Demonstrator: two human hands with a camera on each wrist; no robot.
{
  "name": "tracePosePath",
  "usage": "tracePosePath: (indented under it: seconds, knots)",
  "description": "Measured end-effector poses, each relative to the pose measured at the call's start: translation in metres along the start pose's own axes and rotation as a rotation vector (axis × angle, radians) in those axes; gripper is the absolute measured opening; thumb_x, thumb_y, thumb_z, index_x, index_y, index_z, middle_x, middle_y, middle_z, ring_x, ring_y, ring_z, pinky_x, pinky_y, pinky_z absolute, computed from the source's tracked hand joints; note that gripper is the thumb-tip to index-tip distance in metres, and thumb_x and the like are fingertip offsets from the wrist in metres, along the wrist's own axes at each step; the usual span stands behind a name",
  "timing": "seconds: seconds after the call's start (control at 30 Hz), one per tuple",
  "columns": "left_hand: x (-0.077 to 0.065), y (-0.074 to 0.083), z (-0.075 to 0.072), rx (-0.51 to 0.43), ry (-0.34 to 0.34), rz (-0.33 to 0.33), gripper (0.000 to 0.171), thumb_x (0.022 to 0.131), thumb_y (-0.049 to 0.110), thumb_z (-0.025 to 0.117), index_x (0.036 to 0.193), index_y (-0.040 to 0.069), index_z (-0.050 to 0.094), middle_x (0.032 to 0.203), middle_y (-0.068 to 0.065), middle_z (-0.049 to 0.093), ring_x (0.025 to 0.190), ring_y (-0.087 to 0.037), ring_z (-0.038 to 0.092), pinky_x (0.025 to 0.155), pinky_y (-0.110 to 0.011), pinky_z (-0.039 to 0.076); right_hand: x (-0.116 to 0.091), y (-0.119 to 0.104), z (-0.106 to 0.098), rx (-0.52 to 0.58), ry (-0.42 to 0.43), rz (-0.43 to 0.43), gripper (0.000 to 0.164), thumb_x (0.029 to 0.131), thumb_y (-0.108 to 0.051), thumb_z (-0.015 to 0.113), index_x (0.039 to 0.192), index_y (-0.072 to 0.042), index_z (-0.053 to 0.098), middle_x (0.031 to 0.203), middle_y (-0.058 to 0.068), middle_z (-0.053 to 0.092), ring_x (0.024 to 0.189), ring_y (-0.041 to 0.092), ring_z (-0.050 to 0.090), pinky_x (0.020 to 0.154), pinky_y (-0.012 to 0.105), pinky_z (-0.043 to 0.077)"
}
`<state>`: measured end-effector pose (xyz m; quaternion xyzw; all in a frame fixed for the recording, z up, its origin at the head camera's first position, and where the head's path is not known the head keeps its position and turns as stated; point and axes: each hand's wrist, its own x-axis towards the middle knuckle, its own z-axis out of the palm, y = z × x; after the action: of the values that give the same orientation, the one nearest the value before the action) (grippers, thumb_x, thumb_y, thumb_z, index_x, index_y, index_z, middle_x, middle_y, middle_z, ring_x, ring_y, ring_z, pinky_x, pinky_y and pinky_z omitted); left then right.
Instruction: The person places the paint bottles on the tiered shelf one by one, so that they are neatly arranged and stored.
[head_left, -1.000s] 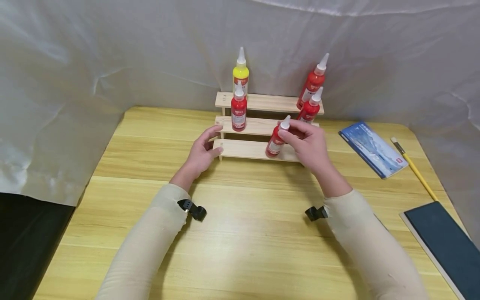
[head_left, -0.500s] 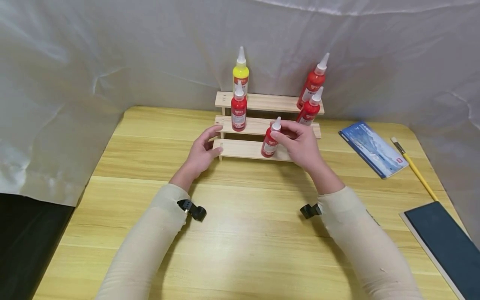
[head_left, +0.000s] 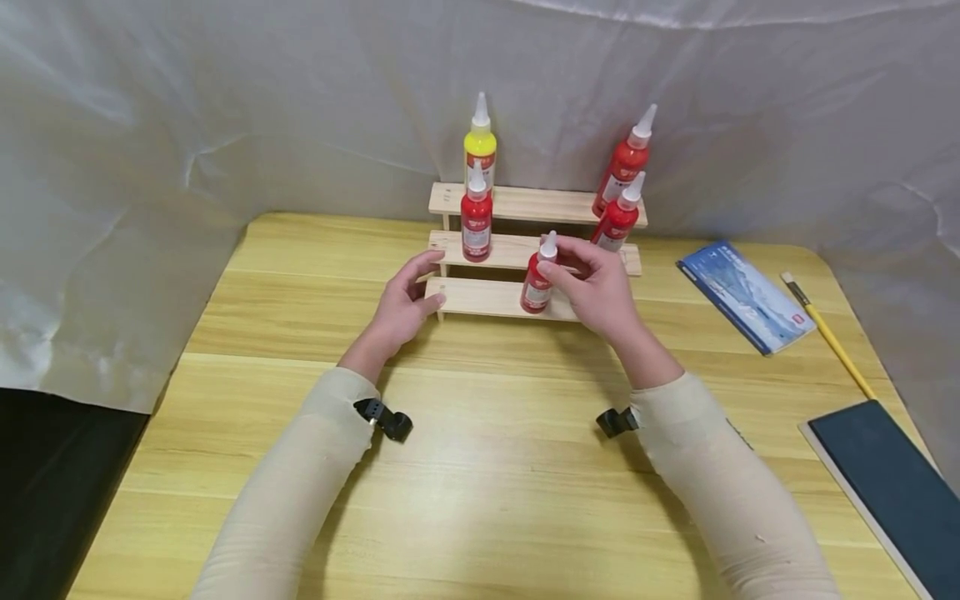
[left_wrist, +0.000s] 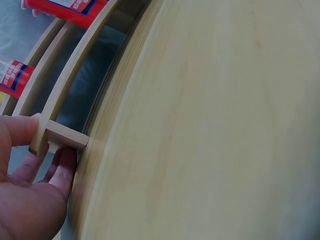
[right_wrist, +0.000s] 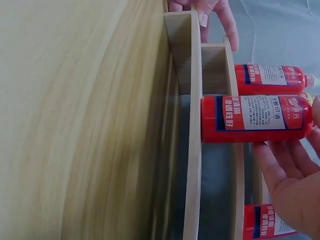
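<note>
A three-step wooden display rack [head_left: 480, 298] stands at the back of the table. My left hand [head_left: 402, 310] holds its left end, the thumb on the lowest step and the fingers bent around the end support [left_wrist: 67, 135]. With my right hand [head_left: 600, 287] I grip a white-capped red ink bottle [head_left: 536, 287] near its neck. It stands upright, its base touching the lowest step near the middle. Behind it, another red bottle [head_left: 476, 229] is on the middle step at left, with a yellow bottle [head_left: 480, 146] above. Two more red bottles [head_left: 622, 167] are at right, one partly hidden.
To the right lie a blue booklet [head_left: 746, 297], a yellow-handled brush [head_left: 836, 346] and a dark notebook [head_left: 888, 492]. A grey cloth [head_left: 337, 100] hangs behind the table [head_left: 465, 467].
My right hand has slid the red bottle leftward along the lowest step, mostly in the first half second, and straightened it upright. The left hand has stayed on the rack's end.
</note>
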<state>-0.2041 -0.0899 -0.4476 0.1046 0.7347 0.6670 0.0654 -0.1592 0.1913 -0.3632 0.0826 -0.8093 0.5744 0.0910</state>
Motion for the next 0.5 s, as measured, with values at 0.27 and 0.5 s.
tracePosePath:
  seconds: [0.27, 0.5]
  knots:
    - [-0.001, -0.002, -0.002, -0.008, 0.016, 0.009, 0.065, 0.091, -0.012, 0.063, 0.144, 0.025, 0.053, 0.140, -0.007, 0.051, 0.121, -0.030, 0.052, 0.102, -0.042, 0.044, -0.017, -0.004, -0.008, -0.012, 0.022, -0.053, 0.044, 0.090, -0.005, 0.074, 0.132, 0.000, 0.063, 0.130, 0.013, 0.063, 0.119, 0.029, 0.059, 0.100, 0.045, 0.047]
    - [-0.017, 0.008, -0.009, 0.334, 0.046, 0.059, 0.065, 0.094, 0.007, 0.069, 0.150, 0.027, 0.046, 0.158, -0.011, 0.030, 0.139, -0.036, 0.034, 0.111, -0.055, 0.031, -0.043, -0.013, -0.030, -0.163, 0.029, -0.193, 0.047, 0.086, 0.007, 0.074, 0.131, 0.005, 0.061, 0.133, 0.017, 0.061, 0.122, 0.032, 0.056, 0.104, 0.039, 0.044]
